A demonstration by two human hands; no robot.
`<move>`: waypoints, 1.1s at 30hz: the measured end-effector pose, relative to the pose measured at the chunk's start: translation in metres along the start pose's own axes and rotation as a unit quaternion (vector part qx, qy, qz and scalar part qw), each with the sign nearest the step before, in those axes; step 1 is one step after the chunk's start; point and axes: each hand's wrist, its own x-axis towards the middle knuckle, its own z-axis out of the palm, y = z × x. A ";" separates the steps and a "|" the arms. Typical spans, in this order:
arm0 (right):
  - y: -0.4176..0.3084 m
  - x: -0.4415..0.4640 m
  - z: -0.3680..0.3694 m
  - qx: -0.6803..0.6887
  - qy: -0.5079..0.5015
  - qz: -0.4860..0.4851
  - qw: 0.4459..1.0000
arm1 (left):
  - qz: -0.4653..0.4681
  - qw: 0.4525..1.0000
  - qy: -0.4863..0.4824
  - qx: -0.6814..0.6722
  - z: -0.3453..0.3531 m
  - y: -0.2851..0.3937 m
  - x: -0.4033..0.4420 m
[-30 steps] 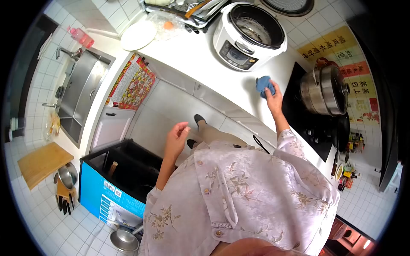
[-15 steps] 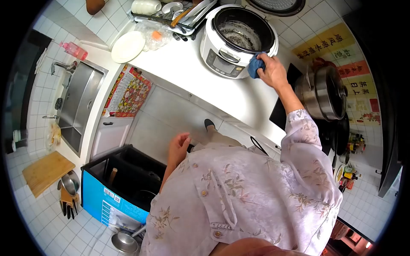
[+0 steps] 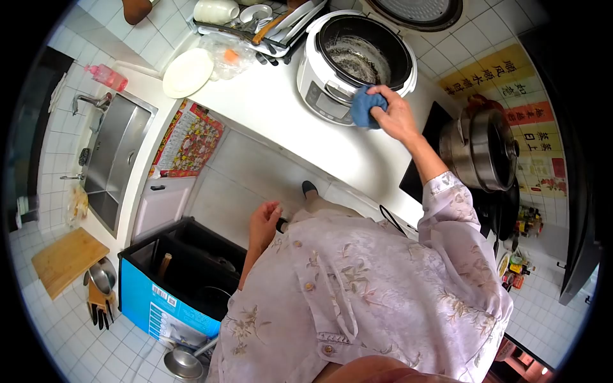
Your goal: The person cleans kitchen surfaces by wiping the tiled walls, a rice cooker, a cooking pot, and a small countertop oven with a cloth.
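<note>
While the right hand [image 3: 396, 118] clutches cloth [image 3: 366, 108] (cooker panel [image 3: 324, 104] partly hidden), the left hand [image 3: 263, 225] curls loosely.

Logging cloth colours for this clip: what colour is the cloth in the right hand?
Blue cloth; head view.

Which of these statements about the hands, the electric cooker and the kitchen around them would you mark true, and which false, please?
1. The right hand holds a blue cloth at the front of the electric cooker. True.
2. The cooker lid is closed. False: it stands open.
3. The left hand grips a plate. False: no object shows in it.
4. A wooden cutting board lies near the sink. True.
5. The steel pot on the stove is uncovered. False: a pot lid covers it.
</note>
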 end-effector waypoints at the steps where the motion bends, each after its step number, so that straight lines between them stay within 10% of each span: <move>1: -0.020 0.004 0.004 -0.016 0.010 0.018 1.000 | -0.011 1.000 0.003 0.009 -0.001 0.003 -0.002; 7: -0.059 0.044 0.074 -0.122 0.067 -0.133 0.981 | -0.010 1.000 0.013 0.011 -0.008 -0.002 -0.004; 18: -0.114 0.127 0.105 -0.239 -0.071 0.108 0.962 | -0.018 1.000 -0.012 0.014 -0.012 -0.010 -0.001; 33: -0.044 -0.001 0.013 -0.189 -0.064 0.027 0.980 | -0.016 1.000 -0.012 0.016 -0.019 -0.009 -0.010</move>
